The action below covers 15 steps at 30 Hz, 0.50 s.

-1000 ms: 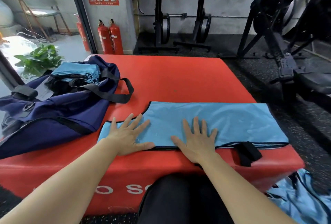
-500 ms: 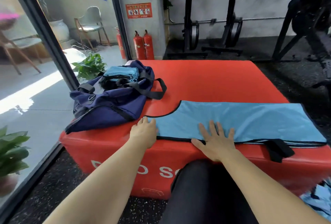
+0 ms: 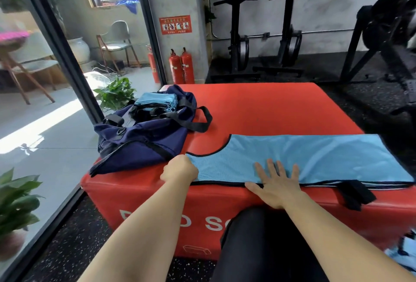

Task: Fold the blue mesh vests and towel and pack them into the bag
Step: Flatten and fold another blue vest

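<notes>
A blue mesh vest (image 3: 315, 157) with black trim lies folded lengthwise along the front of the red padded box (image 3: 270, 106). My left hand (image 3: 180, 169) grips the vest's left end, fingers curled round the edge. My right hand (image 3: 275, 183) lies flat on the vest's near edge, fingers spread. A navy duffel bag (image 3: 144, 139) sits open at the box's left side, with folded blue cloth (image 3: 155, 99) lying in its mouth. A black strap (image 3: 355, 194) of the vest hangs over the box's front edge.
More blue mesh fabric (image 3: 403, 257) lies on the floor at the lower right. A glass wall and potted plants (image 3: 114, 94) stand left of the box. Fire extinguishers (image 3: 182, 65) and black gym machines (image 3: 288, 34) are behind it.
My left hand has gone from lying flat on the vest's left end to curling round its edge. My right hand stays pressed flat. The camera has turned left and up.
</notes>
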{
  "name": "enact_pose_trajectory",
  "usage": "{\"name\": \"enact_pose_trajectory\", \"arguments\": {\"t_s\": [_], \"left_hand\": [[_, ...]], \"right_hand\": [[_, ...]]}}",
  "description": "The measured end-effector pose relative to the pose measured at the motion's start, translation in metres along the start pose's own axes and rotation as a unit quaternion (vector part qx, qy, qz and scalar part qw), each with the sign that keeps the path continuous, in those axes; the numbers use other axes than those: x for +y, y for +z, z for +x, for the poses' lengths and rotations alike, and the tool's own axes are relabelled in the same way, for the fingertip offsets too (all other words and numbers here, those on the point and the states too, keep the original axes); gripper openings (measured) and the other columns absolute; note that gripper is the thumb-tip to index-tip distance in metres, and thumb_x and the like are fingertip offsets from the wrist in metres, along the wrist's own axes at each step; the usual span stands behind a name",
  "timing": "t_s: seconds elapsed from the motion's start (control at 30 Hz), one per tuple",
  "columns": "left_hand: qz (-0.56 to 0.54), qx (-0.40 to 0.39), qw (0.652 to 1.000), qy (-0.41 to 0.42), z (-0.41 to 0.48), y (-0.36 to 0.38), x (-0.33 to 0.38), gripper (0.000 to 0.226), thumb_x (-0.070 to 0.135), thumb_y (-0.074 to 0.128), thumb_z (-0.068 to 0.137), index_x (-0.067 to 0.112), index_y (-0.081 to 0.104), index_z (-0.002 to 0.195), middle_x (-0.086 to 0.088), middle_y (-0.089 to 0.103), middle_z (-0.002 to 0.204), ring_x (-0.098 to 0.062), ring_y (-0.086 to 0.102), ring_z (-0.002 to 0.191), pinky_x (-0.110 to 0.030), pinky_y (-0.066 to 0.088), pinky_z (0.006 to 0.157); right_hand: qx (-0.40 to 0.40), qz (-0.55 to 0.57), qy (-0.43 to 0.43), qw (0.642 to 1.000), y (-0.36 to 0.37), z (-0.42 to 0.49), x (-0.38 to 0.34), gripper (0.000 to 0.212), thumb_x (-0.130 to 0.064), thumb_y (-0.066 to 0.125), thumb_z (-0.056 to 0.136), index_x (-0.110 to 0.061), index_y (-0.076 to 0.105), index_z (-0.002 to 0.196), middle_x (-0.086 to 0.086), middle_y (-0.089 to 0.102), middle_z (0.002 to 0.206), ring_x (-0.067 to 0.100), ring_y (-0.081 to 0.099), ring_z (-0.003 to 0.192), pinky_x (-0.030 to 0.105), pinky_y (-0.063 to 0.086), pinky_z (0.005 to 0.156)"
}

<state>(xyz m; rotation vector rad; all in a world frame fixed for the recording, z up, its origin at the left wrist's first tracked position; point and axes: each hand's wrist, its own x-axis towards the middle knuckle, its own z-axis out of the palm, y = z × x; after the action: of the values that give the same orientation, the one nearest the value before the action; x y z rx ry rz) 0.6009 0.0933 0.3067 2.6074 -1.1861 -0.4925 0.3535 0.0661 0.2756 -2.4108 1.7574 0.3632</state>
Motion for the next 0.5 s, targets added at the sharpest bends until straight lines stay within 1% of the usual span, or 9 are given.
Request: {"name": "enact_pose_trajectory", "arguments": {"t_s": [0.03, 0.1, 0.17, 0.23, 0.27, 0.3, 0.37, 0.43, 0.5], "left_hand": [[-0.019, -0.003, 1.000, 0.005, 0.002, 0.000, -0.001, 0.020, 0.014, 0.054, 0.079, 0.012, 0.055, 0.099, -0.009, 0.062, 0.107, -0.032, 0.058, 0.103, -0.038, 0.050, 0.088], [-0.073, -0.003, 0.997, 0.016, 0.002, 0.002, -0.003, 0.019, 0.015, 0.056, 0.081, 0.009, 0.049, 0.098, -0.005, 0.059, 0.090, -0.028, 0.058, 0.091, -0.033, 0.048, 0.077], [-0.151, 0.020, 0.988, 0.034, 0.003, 0.006, -0.005, 0.026, 0.018, 0.059, 0.084, 0.010, 0.043, 0.103, -0.001, 0.056, 0.086, -0.024, 0.058, 0.084, -0.031, 0.043, 0.069], [-0.214, 0.048, 0.974, 0.061, 0.004, 0.008, -0.008, 0.027, 0.022, 0.059, 0.090, 0.013, 0.038, 0.105, 0.000, 0.055, 0.087, -0.022, 0.055, 0.082, -0.032, 0.041, 0.070], [-0.226, 0.058, 0.970, 0.074, 0.006, 0.009, -0.009, 0.024, 0.021, 0.056, 0.093, 0.015, 0.036, 0.105, 0.001, 0.054, 0.085, -0.023, 0.054, 0.081, -0.033, 0.041, 0.071], [-0.224, 0.065, 0.969, 0.086, 0.008, 0.009, -0.011, 0.019, 0.017, 0.052, 0.095, 0.017, 0.036, 0.105, 0.001, 0.054, 0.080, -0.024, 0.053, 0.078, -0.035, 0.042, 0.070], [-0.191, 0.071, 0.974, 0.097, 0.013, 0.009, -0.016, 0.018, 0.007, 0.044, 0.092, 0.020, 0.038, 0.103, -0.001, 0.054, 0.074, -0.026, 0.053, 0.070, -0.035, 0.041, 0.064], [-0.159, 0.070, 0.979, 0.109, 0.017, 0.007, -0.021, 0.025, 0.001, 0.040, 0.086, 0.022, 0.044, 0.100, -0.002, 0.058, 0.079, -0.026, 0.054, 0.073, -0.034, 0.041, 0.062], [-0.144, 0.055, 0.980, 0.125, 0.021, 0.006, -0.025, 0.030, 0.000, 0.040, 0.084, 0.022, 0.056, 0.093, -0.001, 0.063, 0.091, -0.025, 0.057, 0.079, -0.034, 0.047, 0.069]], "right_hand": [[0.003, 0.003, 0.002, 1.000, -0.001, 0.000, -0.001, 0.081, -0.078, 0.008, 0.088, -0.036, -0.011, 0.154, 0.005, -0.015, 0.163, 0.027, -0.015, 0.149, 0.063, -0.015, 0.112], [0.011, 0.004, 0.004, 1.000, -0.002, 0.001, -0.004, 0.081, -0.078, 0.008, 0.088, -0.034, -0.009, 0.155, 0.006, -0.012, 0.163, 0.028, -0.013, 0.150, 0.063, -0.016, 0.111], [0.018, 0.001, 0.007, 1.000, -0.001, 0.002, -0.006, 0.082, -0.077, 0.007, 0.088, -0.033, -0.008, 0.155, 0.007, -0.010, 0.163, 0.028, -0.012, 0.150, 0.063, -0.015, 0.111], [0.025, -0.004, 0.009, 1.000, 0.000, 0.002, -0.007, 0.083, -0.077, 0.005, 0.087, -0.031, -0.008, 0.155, 0.008, -0.009, 0.163, 0.029, -0.011, 0.150, 0.063, -0.015, 0.111], [0.027, -0.006, 0.009, 1.000, 0.002, 0.002, -0.007, 0.084, -0.078, 0.003, 0.086, -0.031, -0.008, 0.155, 0.009, -0.009, 0.163, 0.029, -0.011, 0.150, 0.063, -0.015, 0.112], [0.030, -0.008, 0.010, 0.999, 0.003, 0.001, -0.007, 0.087, -0.079, -0.001, 0.083, -0.030, -0.008, 0.155, 0.009, -0.009, 0.163, 0.029, -0.010, 0.150, 0.064, -0.015, 0.112], [0.033, -0.008, 0.012, 0.999, 0.001, -0.001, -0.009, 0.103, -0.081, -0.016, 0.067, -0.030, -0.008, 0.155, 0.010, -0.008, 0.163, 0.029, -0.010, 0.150, 0.064, -0.016, 0.111], [0.047, -0.005, 0.001, 0.999, -0.003, -0.001, -0.014, 0.114, -0.082, -0.024, 0.054, -0.031, -0.008, 0.155, 0.009, -0.010, 0.163, 0.029, -0.011, 0.150, 0.063, -0.019, 0.109], [0.061, 0.003, -0.048, 0.997, -0.007, -0.001, -0.025, 0.113, -0.086, -0.023, 0.054, -0.034, -0.010, 0.154, 0.006, -0.017, 0.162, 0.026, -0.016, 0.149, 0.061, -0.021, 0.108]]}}
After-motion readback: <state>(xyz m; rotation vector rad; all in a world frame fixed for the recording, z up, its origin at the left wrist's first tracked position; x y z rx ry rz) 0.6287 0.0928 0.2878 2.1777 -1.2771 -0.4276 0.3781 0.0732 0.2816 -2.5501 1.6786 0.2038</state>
